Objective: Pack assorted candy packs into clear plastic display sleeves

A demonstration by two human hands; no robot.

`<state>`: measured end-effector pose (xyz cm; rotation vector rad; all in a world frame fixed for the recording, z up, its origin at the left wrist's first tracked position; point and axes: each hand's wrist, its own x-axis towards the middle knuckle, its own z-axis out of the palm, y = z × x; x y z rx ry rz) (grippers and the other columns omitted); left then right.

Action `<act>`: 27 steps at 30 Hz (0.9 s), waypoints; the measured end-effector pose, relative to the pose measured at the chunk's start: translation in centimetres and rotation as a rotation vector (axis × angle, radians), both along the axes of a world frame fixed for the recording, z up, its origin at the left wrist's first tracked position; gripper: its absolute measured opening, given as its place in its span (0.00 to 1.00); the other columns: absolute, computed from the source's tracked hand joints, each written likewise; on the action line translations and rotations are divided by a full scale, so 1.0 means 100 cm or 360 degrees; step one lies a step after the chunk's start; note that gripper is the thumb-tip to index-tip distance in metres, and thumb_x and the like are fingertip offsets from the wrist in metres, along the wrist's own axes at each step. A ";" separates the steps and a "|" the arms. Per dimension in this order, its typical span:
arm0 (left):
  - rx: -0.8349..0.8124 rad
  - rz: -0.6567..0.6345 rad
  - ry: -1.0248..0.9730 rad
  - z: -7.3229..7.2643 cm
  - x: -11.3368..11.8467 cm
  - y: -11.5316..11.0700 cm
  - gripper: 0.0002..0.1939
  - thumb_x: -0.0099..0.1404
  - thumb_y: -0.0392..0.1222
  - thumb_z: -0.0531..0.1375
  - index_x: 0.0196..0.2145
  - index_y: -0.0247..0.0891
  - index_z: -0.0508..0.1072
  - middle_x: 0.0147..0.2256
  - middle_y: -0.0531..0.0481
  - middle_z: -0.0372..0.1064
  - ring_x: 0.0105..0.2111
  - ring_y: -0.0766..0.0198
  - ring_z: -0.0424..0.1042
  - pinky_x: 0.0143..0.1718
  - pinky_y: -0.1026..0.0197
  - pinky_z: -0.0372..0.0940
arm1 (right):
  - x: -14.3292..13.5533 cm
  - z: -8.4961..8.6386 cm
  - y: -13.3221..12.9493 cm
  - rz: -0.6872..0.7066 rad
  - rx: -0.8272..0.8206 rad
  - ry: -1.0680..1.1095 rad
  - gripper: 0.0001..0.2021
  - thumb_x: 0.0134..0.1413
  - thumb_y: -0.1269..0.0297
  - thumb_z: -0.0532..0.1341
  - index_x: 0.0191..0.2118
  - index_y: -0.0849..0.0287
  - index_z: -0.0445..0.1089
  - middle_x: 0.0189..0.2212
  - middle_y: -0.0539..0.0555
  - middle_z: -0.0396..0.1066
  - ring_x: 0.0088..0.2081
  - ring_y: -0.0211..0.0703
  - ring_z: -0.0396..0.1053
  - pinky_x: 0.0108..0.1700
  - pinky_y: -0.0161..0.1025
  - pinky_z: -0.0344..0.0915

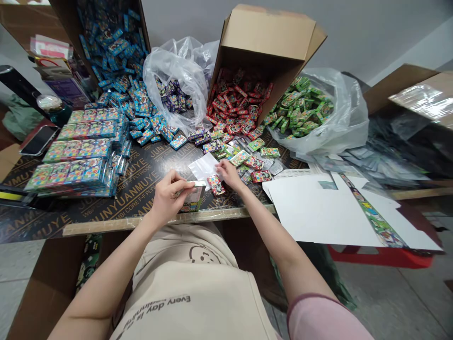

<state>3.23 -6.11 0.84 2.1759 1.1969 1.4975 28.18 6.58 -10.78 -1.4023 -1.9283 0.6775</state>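
Observation:
My left hand point(172, 194) is closed on a small printed box point(193, 200) with a pale top edge, held upright at the table's front edge. To its right, my right hand point(230, 174) has its fingers pinched together beside a white plastic sleeve point(202, 166). What lies between those fingers is too small to make out. Just below them is a small red box point(215, 185), touching or very close to the hand. Several small red and green boxes point(240, 157) lie loosely beyond the right hand, some over clear sleeves.
Stacks of wrapped multicoloured boxes point(76, 148) and a phone point(39, 140) stand left. Behind are blue boxes point(143, 106), a bag of purple boxes point(173, 97), a carton point(269, 33) spilling red boxes and a bag of green boxes point(307, 106). White sheets point(318, 208) overhang the right edge.

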 end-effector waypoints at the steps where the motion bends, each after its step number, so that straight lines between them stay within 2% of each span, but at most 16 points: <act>1: 0.0000 -0.0004 -0.0006 -0.001 0.000 0.000 0.03 0.62 0.37 0.63 0.33 0.39 0.78 0.28 0.52 0.64 0.28 0.68 0.65 0.28 0.65 0.61 | 0.003 0.006 0.003 -0.0025 -0.0003 0.0069 0.06 0.58 0.64 0.53 0.31 0.56 0.61 0.32 0.54 0.71 0.36 0.44 0.69 0.41 0.42 0.65; 4: 0.0000 -0.0002 0.0000 -0.001 -0.001 0.000 0.03 0.62 0.37 0.63 0.33 0.39 0.78 0.28 0.52 0.64 0.28 0.68 0.66 0.28 0.65 0.62 | 0.010 0.035 0.007 -0.0106 0.0003 0.0494 0.10 0.54 0.56 0.59 0.29 0.56 0.62 0.34 0.52 0.72 0.35 0.40 0.69 0.39 0.39 0.66; 7: 0.0019 0.0012 0.0018 -0.001 -0.001 0.001 0.03 0.61 0.35 0.63 0.34 0.39 0.78 0.28 0.52 0.64 0.27 0.69 0.66 0.28 0.66 0.61 | 0.009 0.078 -0.001 -0.0131 0.0047 0.0961 0.14 0.43 0.55 0.69 0.26 0.57 0.66 0.29 0.49 0.71 0.31 0.37 0.68 0.37 0.37 0.66; 11: 0.0055 0.0030 0.0063 0.000 -0.001 0.005 0.03 0.61 0.34 0.63 0.33 0.39 0.78 0.27 0.53 0.65 0.26 0.69 0.66 0.27 0.66 0.61 | -0.009 0.130 -0.024 -0.0067 0.0172 0.1116 0.13 0.41 0.59 0.72 0.25 0.57 0.68 0.24 0.46 0.69 0.26 0.35 0.66 0.34 0.37 0.66; 14: 0.0044 0.0085 0.0076 0.000 -0.003 0.008 0.01 0.61 0.35 0.63 0.32 0.38 0.77 0.27 0.53 0.68 0.27 0.68 0.68 0.28 0.66 0.63 | -0.026 0.157 -0.042 0.0106 0.0146 0.1177 0.16 0.40 0.59 0.73 0.30 0.55 0.66 0.25 0.45 0.68 0.27 0.35 0.67 0.33 0.36 0.66; 17: 0.0038 0.0133 0.0033 0.000 -0.006 0.010 0.04 0.58 0.34 0.66 0.29 0.36 0.73 0.28 0.51 0.71 0.29 0.66 0.71 0.32 0.64 0.65 | -0.043 0.172 -0.056 0.0377 0.0022 0.1102 0.20 0.43 0.58 0.72 0.39 0.52 0.63 0.26 0.44 0.67 0.29 0.36 0.69 0.33 0.36 0.66; 21: 0.0054 0.0062 0.0020 0.001 -0.010 0.012 0.07 0.57 0.32 0.66 0.27 0.37 0.70 0.29 0.50 0.73 0.30 0.65 0.74 0.33 0.64 0.67 | -0.065 0.179 -0.068 0.0753 -0.0023 0.0764 0.19 0.51 0.59 0.67 0.46 0.53 0.61 0.27 0.44 0.67 0.31 0.37 0.69 0.36 0.37 0.65; 27: 0.0023 0.0005 0.0070 0.006 -0.014 0.008 0.06 0.56 0.28 0.60 0.27 0.38 0.69 0.31 0.49 0.73 0.32 0.64 0.73 0.34 0.62 0.67 | -0.085 0.171 -0.071 0.0903 0.0092 0.0329 0.20 0.55 0.67 0.63 0.51 0.54 0.59 0.26 0.44 0.64 0.30 0.38 0.67 0.40 0.39 0.60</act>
